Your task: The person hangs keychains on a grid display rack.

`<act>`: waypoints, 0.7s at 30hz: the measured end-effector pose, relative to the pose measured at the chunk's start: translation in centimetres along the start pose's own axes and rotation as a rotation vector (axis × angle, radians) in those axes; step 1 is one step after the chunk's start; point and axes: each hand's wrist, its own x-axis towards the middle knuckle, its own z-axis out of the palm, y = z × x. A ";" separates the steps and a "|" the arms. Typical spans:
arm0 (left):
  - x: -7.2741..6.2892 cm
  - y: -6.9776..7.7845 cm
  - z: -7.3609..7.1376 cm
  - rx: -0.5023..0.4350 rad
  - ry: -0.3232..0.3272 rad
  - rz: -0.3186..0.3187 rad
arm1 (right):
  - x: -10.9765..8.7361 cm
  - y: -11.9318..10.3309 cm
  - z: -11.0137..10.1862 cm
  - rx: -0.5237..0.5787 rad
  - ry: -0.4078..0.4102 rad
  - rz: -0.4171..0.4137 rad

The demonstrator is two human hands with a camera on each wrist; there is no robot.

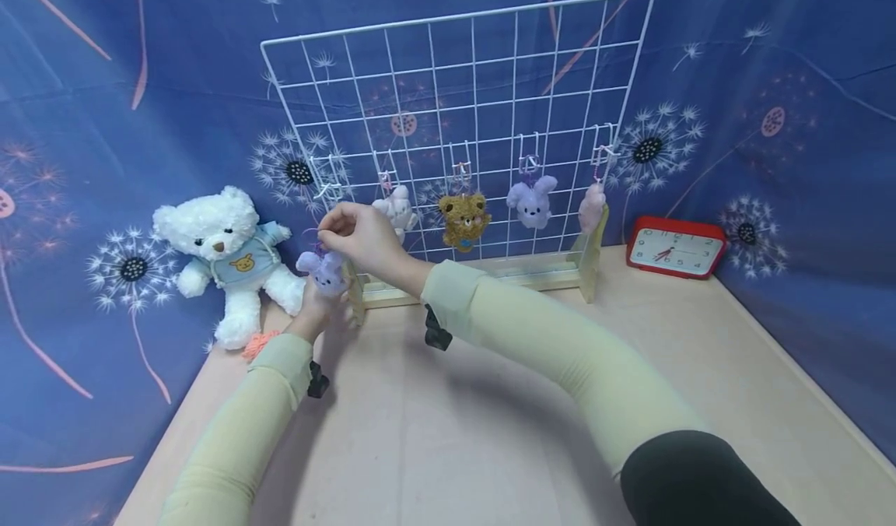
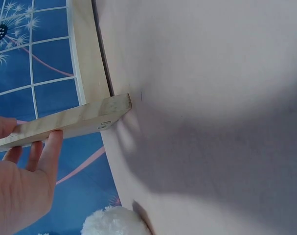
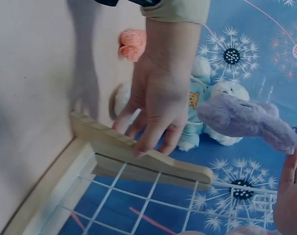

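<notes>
My right hand (image 1: 367, 240) pinches the ring of a lilac bunny plush keychain (image 1: 323, 274) at the left end of the white grid rack (image 1: 458, 20). The bunny hangs below the fingertips, just under a white hook (image 1: 329, 190) on the grid. In the right wrist view the lilac plush (image 3: 246, 120) hangs beside that hand (image 3: 291, 193), which is partly out of frame. My left hand (image 3: 160, 105) holds the rack's left wooden side foot (image 2: 79, 117), with fingers on one face and the thumb on the other. In the head view the bunny partly hides the left hand (image 1: 316, 312).
Several plush keychains hang on hooks along the grid, among them a brown bear (image 1: 464, 221) and another lilac bunny (image 1: 533, 201). A white teddy bear (image 1: 210, 226) sits at the left, near coral flowers (image 1: 259, 345). A red clock (image 1: 676, 247) stands at the right.
</notes>
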 end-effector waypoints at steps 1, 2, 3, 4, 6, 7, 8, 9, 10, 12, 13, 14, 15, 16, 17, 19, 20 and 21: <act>-1.6 2.1 0.9 0.100 0.015 -0.013 | 0.2 -0.2 0.1 0.002 0.019 -0.006; -2.8 4.0 1.6 0.194 0.027 -0.067 | 0.3 -0.4 0.3 0.005 0.038 -0.011; -3.3 4.7 1.8 0.236 0.024 -0.083 | 0.5 -0.5 0.5 0.007 0.056 -0.016; -3.7 5.2 2.0 0.268 0.031 -0.107 | 0.7 -0.6 0.6 0.008 0.075 -0.015; -3.9 5.4 1.9 0.320 0.027 -0.140 | 1.0 -0.7 1.0 0.003 0.116 -0.010; -4.0 5.4 1.8 0.339 0.024 -0.147 | 1.2 -0.7 1.1 0.005 0.135 -0.005; -3.9 5.4 1.7 0.356 0.021 -0.147 | 1.4 -0.7 1.2 -0.001 0.155 0.000; -3.8 5.2 1.5 0.369 0.014 -0.139 | 1.6 -0.7 1.4 -0.004 0.172 0.008; -3.7 5.1 1.4 0.372 0.006 -0.128 | 1.8 -0.7 1.4 -0.005 0.188 0.017; -3.5 4.9 1.3 0.351 -0.023 -0.111 | 2.2 -0.7 1.5 -0.013 0.219 0.026; -3.4 4.9 1.4 0.334 -0.034 -0.106 | 2.4 -0.7 1.5 -0.021 0.235 0.030; -3.4 4.9 1.4 0.322 -0.045 -0.104 | 2.6 -0.7 1.5 -0.032 0.249 0.033; -3.3 4.9 1.5 0.312 -0.052 -0.102 | 2.8 -0.7 1.4 -0.040 0.263 0.034; -3.3 5.0 1.7 0.302 -0.056 -0.102 | 2.9 -0.6 1.4 -0.049 0.276 0.036; -3.2 5.0 1.8 0.296 -0.058 -0.105 | 3.0 -0.6 1.3 -0.060 0.289 0.036; -3.2 5.0 2.0 0.294 -0.057 -0.107 | 3.2 -0.5 1.2 -0.083 0.306 0.042; -3.1 5.1 2.1 0.298 -0.056 -0.109 | 3.3 -0.4 1.2 -0.094 0.313 0.050; -3.1 5.1 2.2 0.301 -0.055 -0.109 | 3.3 -0.4 1.2 -0.105 0.319 0.058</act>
